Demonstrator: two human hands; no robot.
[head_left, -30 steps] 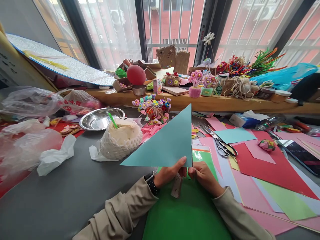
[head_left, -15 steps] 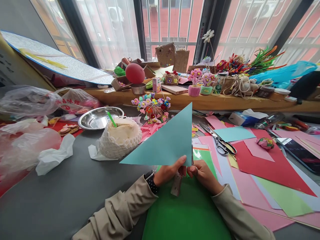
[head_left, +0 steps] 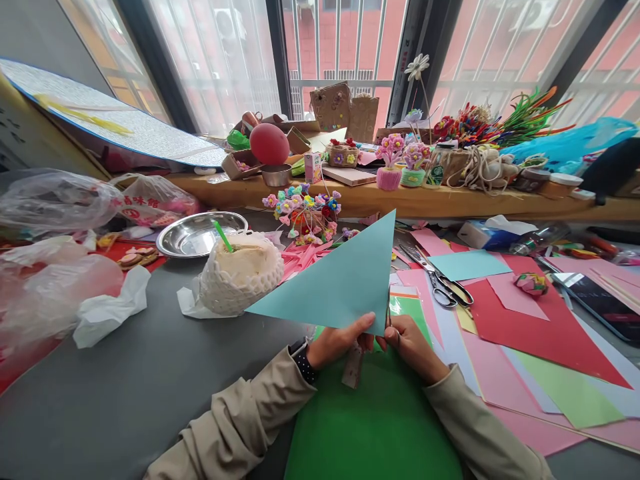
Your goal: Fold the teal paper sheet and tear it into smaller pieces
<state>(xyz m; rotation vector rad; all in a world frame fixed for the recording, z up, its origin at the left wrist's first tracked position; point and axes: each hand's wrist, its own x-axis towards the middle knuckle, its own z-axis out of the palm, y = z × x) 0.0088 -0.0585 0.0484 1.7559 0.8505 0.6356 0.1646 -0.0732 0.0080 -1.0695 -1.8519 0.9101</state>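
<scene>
A light blue paper triangle (head_left: 340, 280) stands tilted over a green folder (head_left: 375, 420). My left hand (head_left: 345, 337) pinches it near the bottom right corner, thumb on the front face. My right hand (head_left: 410, 347) is closed on small scissors (head_left: 389, 310), whose thin dark blades lie along the paper's right edge; its fingers hide most of the handles. Below my left hand a narrow pale strip with reddish marks (head_left: 353, 368) shows; I cannot tell whether it is held or lies on the folder.
Larger scissors (head_left: 443, 283) lie among coloured paper sheets (head_left: 520, 327) on the right, near a phone (head_left: 605, 310). Left of the paper stand a coconut in white foam net (head_left: 240, 277) and a steel plate (head_left: 185, 240). Crochet flowers (head_left: 303, 213) sit before a crowded wooden ledge (head_left: 225, 193).
The blue paper has shifted slightly right and turned a little clockwise, its lower right corner dropping. My right hand has moved slightly with the scissors, still at the paper's right edge.
</scene>
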